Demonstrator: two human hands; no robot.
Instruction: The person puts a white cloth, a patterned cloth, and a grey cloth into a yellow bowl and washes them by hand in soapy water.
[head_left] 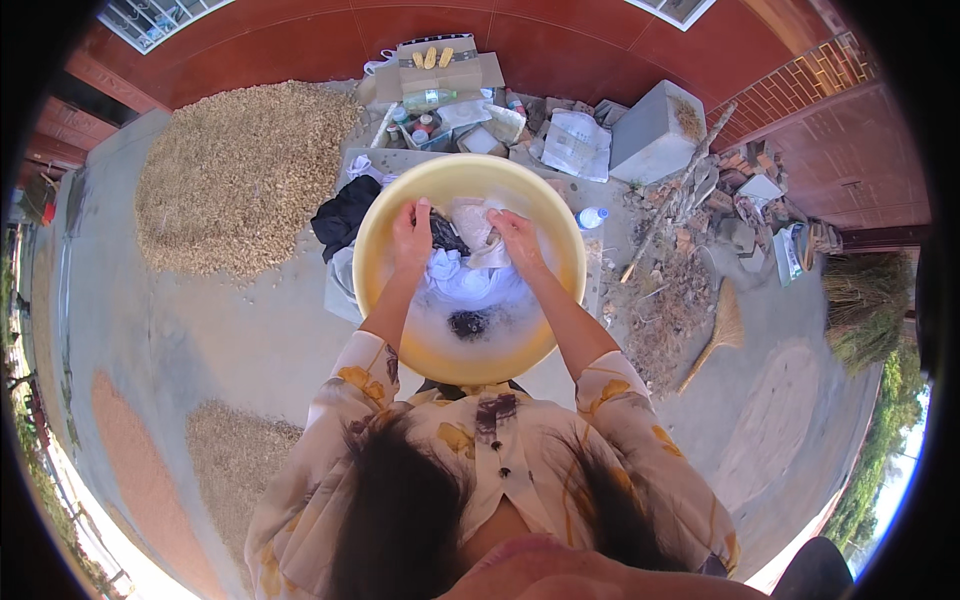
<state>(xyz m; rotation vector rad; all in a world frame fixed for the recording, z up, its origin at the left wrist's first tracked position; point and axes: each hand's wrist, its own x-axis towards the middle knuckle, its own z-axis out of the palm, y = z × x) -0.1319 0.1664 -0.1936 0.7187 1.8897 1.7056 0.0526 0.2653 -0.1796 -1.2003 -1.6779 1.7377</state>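
Note:
A large yellow basin in front of me holds sudsy water and wet laundry. Near its far side, my left hand is closed at the edge of a dark cloth. My right hand grips a pale, whitish cloth that lies against the dark one. Just below both hands, a white garment bunches up in the water. Closer to me, a small black cloth floats among the suds. The fingertips of both hands are partly hidden in the fabric.
Left of the basin lies a black garment. A blue-capped bottle is at its right. Beyond are a cardboard box with corn cobs, a grey block and rubble. A broom lies right; a grain pile spreads left.

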